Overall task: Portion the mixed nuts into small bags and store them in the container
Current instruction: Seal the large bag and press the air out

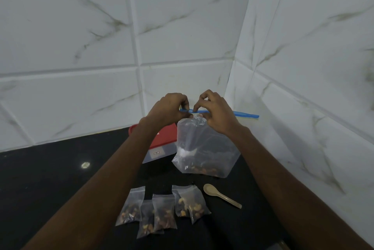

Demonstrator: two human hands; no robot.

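Resting on the black counter (50,179) just before the red-lidded container (162,140), the large nut bag (204,148) is held up by its blue zip strip (245,115), which runs left to right across you. Your left hand (168,110) and right hand (216,112) both pinch that strip close together at its left end, so its free length lies rightward, nearer your right hand. Filled small bags (162,213) lie nearest you.

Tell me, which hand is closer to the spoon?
The right hand. It pinches the blue zip of the big bag, with the spoon on the counter below it; the left hand pinches the same zip further left.
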